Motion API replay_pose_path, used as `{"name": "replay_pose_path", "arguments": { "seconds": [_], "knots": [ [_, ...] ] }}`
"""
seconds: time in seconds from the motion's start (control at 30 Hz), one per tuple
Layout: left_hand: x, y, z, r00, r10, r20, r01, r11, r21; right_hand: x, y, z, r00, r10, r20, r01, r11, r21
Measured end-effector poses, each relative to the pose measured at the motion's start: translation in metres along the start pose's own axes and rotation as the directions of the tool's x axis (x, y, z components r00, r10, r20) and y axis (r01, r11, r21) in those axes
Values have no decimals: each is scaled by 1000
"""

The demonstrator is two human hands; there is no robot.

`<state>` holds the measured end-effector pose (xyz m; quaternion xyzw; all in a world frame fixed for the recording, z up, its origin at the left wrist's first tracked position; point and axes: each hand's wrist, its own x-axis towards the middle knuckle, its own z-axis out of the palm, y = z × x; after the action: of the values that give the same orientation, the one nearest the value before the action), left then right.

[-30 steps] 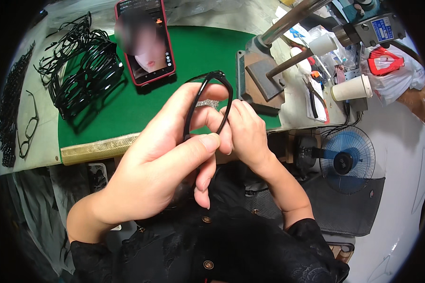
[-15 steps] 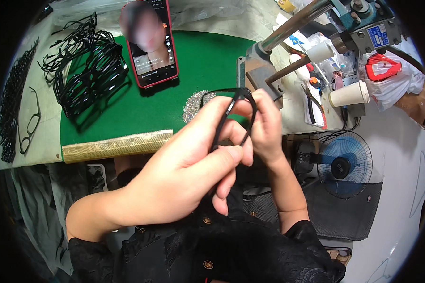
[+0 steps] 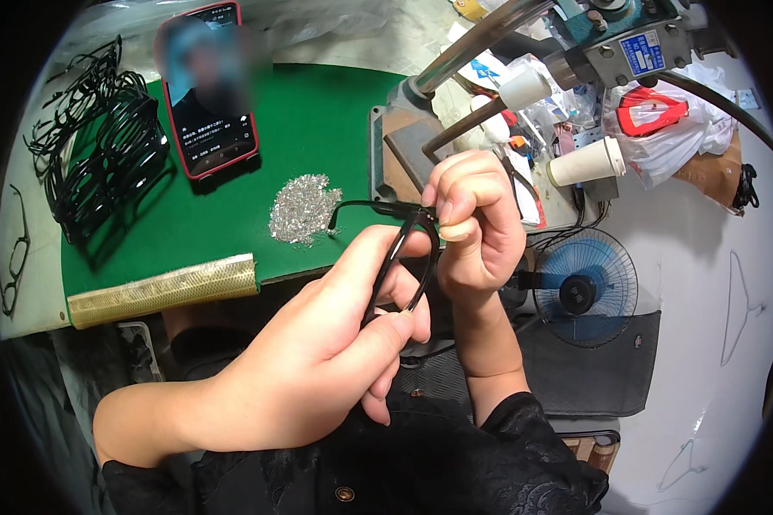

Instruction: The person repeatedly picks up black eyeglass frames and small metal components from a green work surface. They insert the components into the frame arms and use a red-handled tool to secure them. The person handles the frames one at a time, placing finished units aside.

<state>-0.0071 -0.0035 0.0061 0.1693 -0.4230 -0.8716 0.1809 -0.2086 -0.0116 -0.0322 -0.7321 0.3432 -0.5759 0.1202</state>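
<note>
My left hand (image 3: pixel 318 352) is closed round the rims of a black eyeglass frame (image 3: pixel 384 268), held over the table's near edge. One temple of the frame is folded out to the left, its tip near a heap of tiny silver metal pieces (image 3: pixel 303 209). At the frame's hinge corner, my right hand (image 3: pixel 481 219) is pinched shut, thumb against forefinger, touching or nearly touching the black plastic. Whatever lies between those fingertips is too small or hidden to make out.
On the green mat (image 3: pixel 318 112) stand a tangled stack of black eyeglass frames (image 3: pixel 103 146) and a red-cased phone (image 3: pixel 210 103). A gold perforated strip (image 3: pixel 163 290) lies along the front edge. To the right are a bench press (image 3: pixel 481 51), a paper cup (image 3: pixel 586 163) and a fan (image 3: pixel 580 292).
The view has shifted, so the tabletop things appear further left. My right hand has come round to the near side of the hinge corner, fingers now pinched there. My left hand keeps its hold.
</note>
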Motion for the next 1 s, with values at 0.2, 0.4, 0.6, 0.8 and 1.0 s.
{"name": "replay_pose_path", "arguments": {
  "seconds": [0.2, 0.4, 0.6, 0.8, 1.0],
  "knots": [
    [-2, -3, -2, 1000, 6, 17, -6, 999, 45, 2, 0, 0, 998, -60, 26, 62, 995, -73],
    [-3, -2, -2, 1000, -3, 11, 2, 995, 99, 0, -1, -2, 997, -64, 36, 66, 996, -68],
    [-1, -2, 1, 1000, -1, -11, 3, 986, 164, -2, -3, -4, 1000, -27, -7, 27, 999, -32],
    [3, -2, 2, 1000, 26, 1, -26, 996, 85, -2, -2, -5, 997, -28, -71, 24, 998, -52],
    [28, 10, 4, 996, 75, 40, -71, 992, -107, 1, 7, -7, 965, 36, -260, -63, 993, -95]
  ]
}}
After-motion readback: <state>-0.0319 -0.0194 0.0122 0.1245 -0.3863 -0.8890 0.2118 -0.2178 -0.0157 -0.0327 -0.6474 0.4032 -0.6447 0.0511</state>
